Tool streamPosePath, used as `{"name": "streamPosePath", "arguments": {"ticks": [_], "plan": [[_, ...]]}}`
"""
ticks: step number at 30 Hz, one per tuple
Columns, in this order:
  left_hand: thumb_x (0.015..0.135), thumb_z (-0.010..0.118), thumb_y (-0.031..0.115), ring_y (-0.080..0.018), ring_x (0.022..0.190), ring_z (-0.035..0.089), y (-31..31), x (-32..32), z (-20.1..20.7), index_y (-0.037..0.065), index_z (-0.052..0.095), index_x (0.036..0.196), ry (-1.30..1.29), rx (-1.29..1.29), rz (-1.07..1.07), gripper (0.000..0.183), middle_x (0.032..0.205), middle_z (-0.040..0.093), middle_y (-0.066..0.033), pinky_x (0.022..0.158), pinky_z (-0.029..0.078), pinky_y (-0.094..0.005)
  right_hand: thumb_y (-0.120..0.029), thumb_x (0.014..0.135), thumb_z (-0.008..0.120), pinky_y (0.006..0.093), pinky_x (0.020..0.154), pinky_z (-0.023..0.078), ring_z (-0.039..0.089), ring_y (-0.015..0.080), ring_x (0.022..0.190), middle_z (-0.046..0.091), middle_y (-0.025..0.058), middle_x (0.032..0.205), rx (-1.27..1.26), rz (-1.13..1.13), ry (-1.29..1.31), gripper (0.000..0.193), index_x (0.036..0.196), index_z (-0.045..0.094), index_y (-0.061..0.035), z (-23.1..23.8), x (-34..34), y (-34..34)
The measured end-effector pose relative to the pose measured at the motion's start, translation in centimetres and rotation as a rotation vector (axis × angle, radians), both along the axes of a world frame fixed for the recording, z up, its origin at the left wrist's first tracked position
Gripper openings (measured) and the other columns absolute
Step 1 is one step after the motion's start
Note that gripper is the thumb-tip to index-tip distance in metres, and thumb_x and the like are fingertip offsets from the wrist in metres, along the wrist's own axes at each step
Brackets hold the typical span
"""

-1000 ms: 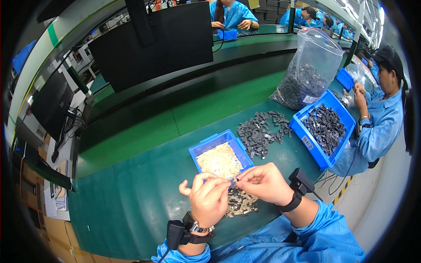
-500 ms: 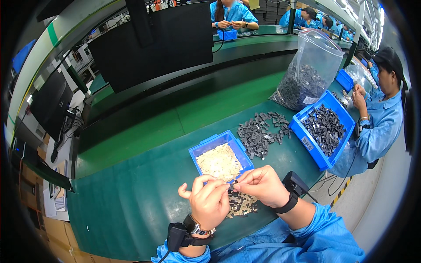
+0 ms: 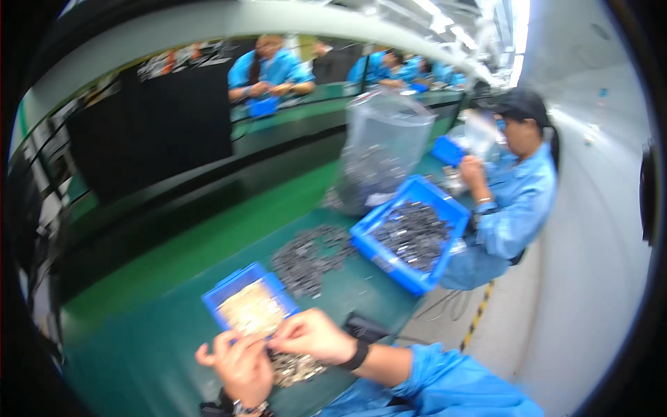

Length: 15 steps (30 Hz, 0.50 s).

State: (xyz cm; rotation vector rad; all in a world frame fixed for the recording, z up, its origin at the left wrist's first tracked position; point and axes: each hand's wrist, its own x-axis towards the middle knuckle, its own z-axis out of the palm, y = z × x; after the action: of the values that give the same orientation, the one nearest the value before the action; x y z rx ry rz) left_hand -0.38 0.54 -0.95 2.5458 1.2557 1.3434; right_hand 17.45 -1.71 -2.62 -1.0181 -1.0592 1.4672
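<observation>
Two bare hands are nearest in the view I follow from far away. The left hand point(image 3: 243, 368) has its fingers curled, with the little finger apart; the right hand point(image 3: 313, 337) is bent into a pinch. Their fingertips come close together, but because of blur I cannot tell what small piece, if any, is held there. Just beside and partly under them, I see a loose heap of small pale and dark pieces point(image 3: 295, 370) on the dark green table surface point(image 3: 153, 347). Beyond the hands stands a small blue plastic box point(image 3: 240, 279) with many cream-coloured pieces point(image 3: 251, 309) inside. Farther, I find a spread of small grey pieces point(image 3: 306, 263), and then a larger blue plastic box point(image 3: 385, 263) with dark grey pieces point(image 3: 417, 236). Next comes a tall clear plastic bag point(image 3: 385, 132), partly full. A co-worker in blue point(image 3: 517, 201) sits at the right.

In my judgement, the work is partly done: the small box holds a good quantity, while the heap and the spread lie outside any box.
</observation>
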Motion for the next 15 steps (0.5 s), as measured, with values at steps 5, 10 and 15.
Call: {"name": "streamPosePath", "arguments": {"ticks": [5,10,15], "plan": [[0.075,0.073,0.005,-0.0219,0.096,0.063,0.3,0.2,1.5,0.011,0.074,0.084,-0.088,-0.019,-0.153,0.012,0.088,0.071,-0.0018,0.095,0.032,-0.0393,-0.01,0.092,0.067,0.0315,0.069,0.052,0.064,0.0191,0.074,0.064,0.0071,0.084,-0.23,0.066,0.55,0.014,0.082,0.057,-0.0048,-0.2,-0.8,-0.1],[0.072,0.068,-0.008,-0.0291,0.087,0.063,0.0,0.5,2.0,0.0,0.07,0.082,-0.217,0.014,-0.332,0.013,0.083,0.069,-0.0092,0.082,0.045,-0.0383,-0.011,0.093,0.068,0.0228,0.065,0.055,0.066,0.0093,0.073,0.065,-0.0001,0.083,-0.183,0.171,0.747,0.017,0.089,0.052,-0.0106,-3.0,-1.6,0.0],[0.072,0.066,-0.009,-0.0322,0.085,0.063,-0.1,0.6,2.0,-0.002,0.071,0.083,-0.189,0.058,-0.347,0.014,0.082,0.069,-0.0123,0.079,0.049,-0.0416,-0.009,0.093,0.069,0.022,0.07,0.048,0.059,0.0067,0.08,0.062,0.0012,0.089,0.38,-0.083,0.243,0.015,0.088,0.057,-0.0021,-4.0,-2.3,0.0]]}}
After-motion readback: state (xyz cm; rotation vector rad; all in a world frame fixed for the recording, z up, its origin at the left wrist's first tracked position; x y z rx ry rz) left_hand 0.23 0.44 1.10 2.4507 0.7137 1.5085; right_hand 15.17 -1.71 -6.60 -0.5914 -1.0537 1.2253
